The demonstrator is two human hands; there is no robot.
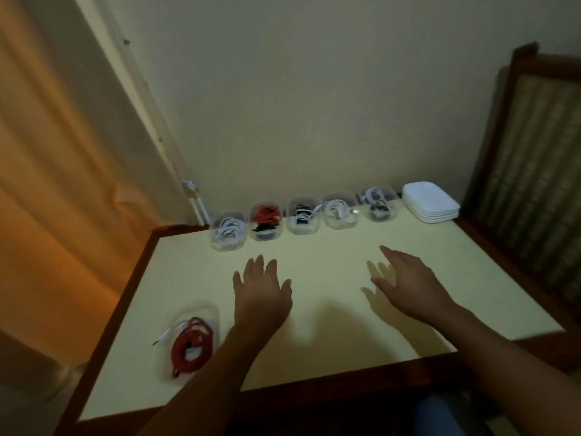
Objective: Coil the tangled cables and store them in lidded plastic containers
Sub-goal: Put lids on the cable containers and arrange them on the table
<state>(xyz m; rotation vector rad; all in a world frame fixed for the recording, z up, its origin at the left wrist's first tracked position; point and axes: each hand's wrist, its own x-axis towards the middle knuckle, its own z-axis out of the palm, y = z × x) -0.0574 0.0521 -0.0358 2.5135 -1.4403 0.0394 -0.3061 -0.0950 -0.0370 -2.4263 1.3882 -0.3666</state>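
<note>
Nearest to us, at the table's (330, 313) near-left corner, sits a clear container (206, 313) holding a coiled red cable (190, 344), with the plug end of a white cable (166, 334) poking out past its rim toward the left. We cannot tell whether a lid is on it, though the stray end suggests not. Just right of it hovers the left hand (261, 294), palm down, fingers straight and spread, holding nothing. The right hand (408, 284) is well apart to the right, also flat and spread, empty, above the bare tabletop. Farther back, along the wall, we count five containers (304, 217) in a row, each with coiled cable inside: white, red and black. They look uncovered. At the right end of that row lies a stack of white lids (430, 202), just beside the last container. We see no loose tangled cable on the table, so we judge the coiling and filling nearly done. What seems left is tucking in the stray white end and fitting lids on all six.
</note>
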